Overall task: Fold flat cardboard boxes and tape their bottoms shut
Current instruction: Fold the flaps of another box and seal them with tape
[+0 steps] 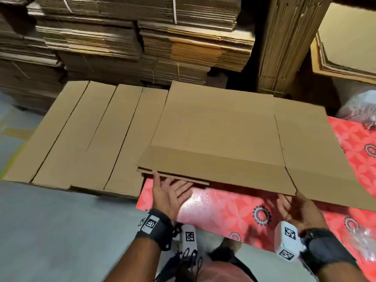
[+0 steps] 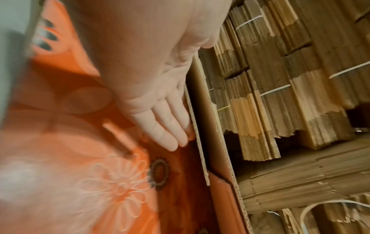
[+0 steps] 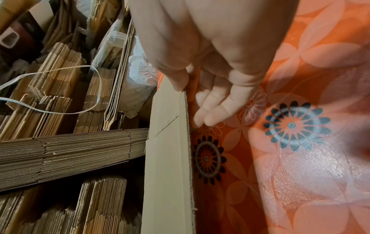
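A large flat cardboard box (image 1: 223, 135) hangs level just above a red flowered mat (image 1: 223, 210). My left hand (image 1: 173, 182) is at the left part of its near edge, palm up. The fingers (image 2: 170, 126) lie straight along the underside of that edge, and the thumb touches it. My right hand (image 1: 291, 200) holds the near edge further right. Its thumb (image 3: 178, 80) lies on the top face of the cardboard (image 3: 168, 142) and its fingers curl underneath. The near flap of the box shows two layers (image 2: 212, 126).
A low pile of flat boxes (image 1: 81, 135) lies on the grey floor (image 1: 61, 231) to the left, touching the mat. Strapped bundles of cardboard (image 1: 122, 37) wall off the back. A plastic bag (image 1: 360, 106) sits at the far right.
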Motion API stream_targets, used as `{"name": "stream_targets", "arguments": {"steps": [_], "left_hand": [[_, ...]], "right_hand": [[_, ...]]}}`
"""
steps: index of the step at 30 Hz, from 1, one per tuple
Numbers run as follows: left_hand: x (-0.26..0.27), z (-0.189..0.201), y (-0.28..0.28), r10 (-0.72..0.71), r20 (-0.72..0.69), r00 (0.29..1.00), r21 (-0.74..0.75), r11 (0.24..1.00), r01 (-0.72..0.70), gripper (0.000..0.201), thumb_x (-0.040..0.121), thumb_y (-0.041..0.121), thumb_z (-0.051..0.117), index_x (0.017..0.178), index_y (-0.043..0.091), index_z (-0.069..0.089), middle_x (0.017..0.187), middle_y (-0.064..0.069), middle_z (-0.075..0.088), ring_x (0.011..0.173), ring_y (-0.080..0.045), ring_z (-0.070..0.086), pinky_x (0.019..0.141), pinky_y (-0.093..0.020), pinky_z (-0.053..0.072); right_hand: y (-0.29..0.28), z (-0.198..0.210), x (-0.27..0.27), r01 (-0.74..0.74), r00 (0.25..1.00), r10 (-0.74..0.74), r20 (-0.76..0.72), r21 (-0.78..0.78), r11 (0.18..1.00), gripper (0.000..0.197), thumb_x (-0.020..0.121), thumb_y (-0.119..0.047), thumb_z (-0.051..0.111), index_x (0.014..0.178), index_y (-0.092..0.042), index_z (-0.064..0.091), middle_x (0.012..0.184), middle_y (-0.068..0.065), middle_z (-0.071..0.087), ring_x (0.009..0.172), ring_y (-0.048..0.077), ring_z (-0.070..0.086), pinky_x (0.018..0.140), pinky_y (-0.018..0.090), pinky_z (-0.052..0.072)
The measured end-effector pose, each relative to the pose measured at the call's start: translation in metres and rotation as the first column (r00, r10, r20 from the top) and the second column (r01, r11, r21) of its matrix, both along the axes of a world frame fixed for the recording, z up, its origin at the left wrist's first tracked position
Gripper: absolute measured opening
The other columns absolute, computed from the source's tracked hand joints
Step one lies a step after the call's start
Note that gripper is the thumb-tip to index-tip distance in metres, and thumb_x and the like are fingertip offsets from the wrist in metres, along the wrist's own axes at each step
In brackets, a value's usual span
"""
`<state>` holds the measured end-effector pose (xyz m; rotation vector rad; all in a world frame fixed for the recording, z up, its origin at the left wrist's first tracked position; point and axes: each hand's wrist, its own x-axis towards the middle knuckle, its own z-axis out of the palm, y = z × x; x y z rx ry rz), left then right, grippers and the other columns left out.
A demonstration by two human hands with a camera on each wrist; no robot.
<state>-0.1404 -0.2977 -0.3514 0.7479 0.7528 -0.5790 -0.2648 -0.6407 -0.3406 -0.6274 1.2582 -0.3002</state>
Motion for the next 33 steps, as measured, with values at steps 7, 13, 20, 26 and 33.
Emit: {"name": "stream_targets", "arguments": {"steps": [7, 13, 20, 26, 33], "left_hand": [[0.037, 0.035, -0.034, -0.251, 0.062, 0.966, 0.166, 0.957, 0.238, 0.049, 0.095, 0.029, 0.066, 0.139, 0.016, 0.049, 0.144, -0.025, 0.050, 0.096, -0.036, 0.074, 0.107, -0.060, 0.044], [0.070, 0.086, -0.050, -0.111, 0.286, 0.952, 0.009, 0.994, 0.113, 0.021, 0.088, 0.000, 0.064, 0.105, 0.009, 0.054, 0.113, -0.024, 0.064, 0.101, -0.032, 0.069, 0.071, -0.047, 0.061], [0.062, 0.204, -0.073, 0.062, 0.593, 0.803, -0.077, 0.997, -0.020, 0.018, 0.093, 0.005, 0.062, 0.077, 0.014, 0.060, 0.071, 0.001, 0.065, 0.068, -0.007, 0.066, 0.068, -0.030, 0.062], [0.012, 0.279, -0.120, 0.161, 0.698, 0.698, -0.139, 0.986, -0.088, 0.013, 0.087, 0.009, 0.073, 0.081, 0.016, 0.065, 0.070, 0.003, 0.066, 0.063, -0.006, 0.066, 0.063, -0.022, 0.059], [-0.061, 0.313, -0.219, 0.115, 0.739, 0.663, -0.194, 0.980, 0.045, 0.028, 0.092, 0.008, 0.064, 0.067, 0.020, 0.069, 0.083, 0.003, 0.065, 0.070, -0.008, 0.063, 0.061, -0.020, 0.058]], "right_hand": [[0.000, 0.049, 0.014, 0.063, 0.985, -0.064, 0.158, 0.009, 0.998, 0.015, 0.081, -0.007, 0.065, 0.081, -0.010, 0.051, 0.086, 0.014, 0.053, 0.090, 0.029, 0.061, 0.076, 0.046, 0.064], [-0.011, 0.109, 0.032, 0.113, 0.958, -0.103, 0.269, -0.020, 0.993, 0.013, 0.082, -0.007, 0.062, 0.094, -0.012, 0.061, 0.076, 0.012, 0.075, 0.079, 0.029, 0.074, 0.056, 0.039, 0.062], [-0.028, 0.198, 0.027, 0.050, 0.827, -0.014, 0.562, -0.049, 0.998, 0.020, 0.099, -0.010, 0.051, 0.083, -0.014, 0.061, 0.079, 0.003, 0.071, 0.085, 0.023, 0.067, 0.064, 0.035, 0.064], [-0.072, 0.250, -0.023, 0.015, 0.716, 0.053, 0.697, -0.091, 0.996, 0.009, 0.097, -0.011, 0.056, 0.099, -0.012, 0.065, 0.115, 0.016, 0.068, 0.098, 0.031, 0.071, 0.068, 0.040, 0.063], [-0.161, 0.298, -0.104, 0.096, 0.633, 0.005, 0.774, -0.085, 0.992, 0.041, 0.088, -0.008, 0.058, 0.128, -0.004, 0.058, 0.135, 0.025, 0.062, 0.127, 0.040, 0.059, 0.071, 0.051, 0.063]]}}
